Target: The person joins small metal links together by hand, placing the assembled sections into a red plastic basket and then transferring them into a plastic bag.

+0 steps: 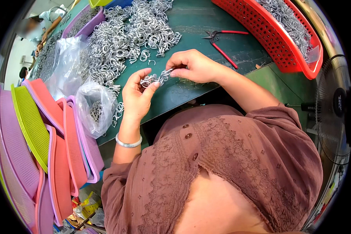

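Between my two hands, above the near edge of the green table, is a small cluster of silvery metal rings [149,80]. My left hand [137,93], with a bracelet at its wrist, is closed around the cluster between thumb and fingers. The fingertips of my right hand [191,67] pinch rings at the cluster's right end. Just beyond my hands spreads a large heap of similar open metal rings [124,33], with a few loose ones at its near edge. Some fingers are partly hidden behind the rings.
Red-handled pliers [222,41] lie open on the green table [195,19]. A red perforated basket [269,33] of metal pieces stands at the far right, near a black fan [333,103]. Clear plastic bags [95,101] and stacked colored baskets [31,117] crowd the left. Another person [46,23] is at far left.
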Demonstrator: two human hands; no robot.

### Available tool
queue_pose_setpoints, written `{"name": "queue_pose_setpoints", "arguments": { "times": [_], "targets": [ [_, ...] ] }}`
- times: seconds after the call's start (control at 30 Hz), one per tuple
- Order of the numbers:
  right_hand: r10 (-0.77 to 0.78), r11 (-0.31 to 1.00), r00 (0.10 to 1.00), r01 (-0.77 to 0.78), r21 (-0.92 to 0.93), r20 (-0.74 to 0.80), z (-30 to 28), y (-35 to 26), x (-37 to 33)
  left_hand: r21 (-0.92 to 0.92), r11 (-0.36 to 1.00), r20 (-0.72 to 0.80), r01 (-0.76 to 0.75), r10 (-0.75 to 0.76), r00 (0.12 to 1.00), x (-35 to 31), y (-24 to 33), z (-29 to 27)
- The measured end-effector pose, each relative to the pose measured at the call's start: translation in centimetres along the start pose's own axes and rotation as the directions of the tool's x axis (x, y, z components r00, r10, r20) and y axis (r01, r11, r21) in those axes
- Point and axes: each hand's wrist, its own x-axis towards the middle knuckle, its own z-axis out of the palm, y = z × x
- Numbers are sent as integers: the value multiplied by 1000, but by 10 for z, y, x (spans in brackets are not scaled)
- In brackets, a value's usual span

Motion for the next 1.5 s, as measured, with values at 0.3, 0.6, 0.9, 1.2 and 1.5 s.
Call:
{"name": "queue_pose_setpoints", "arguments": {
  "times": [0.3, 0.6, 0.9, 1.2, 1.5],
  "targets": [
    [258, 832, 966, -220, 509, -5, 9, 3, -2, -350, 898, 112, 266, -242, 964, 5, -8, 2],
    [207, 695, 978, -132, 706, -21, 6, 6, -1, -311, 922, 130, 232, -201, 971, 9, -6, 3],
    [41, 988, 928, 17, 151, -371, 9, 6, -2, -249, 929, 112, 273, -252, 961, 19, -3, 14],
    [-158, 951, 948, 70, -301, -277, 3, -7, -5, -475, 795, 173, 378, -336, 926, 27, 4, 23],
    [-61, 998, 958, 56, -26, -279, -8, 0, 1, -381, 843, 195, 379, -327, 925, 32, 7, 20]
  ]
}}
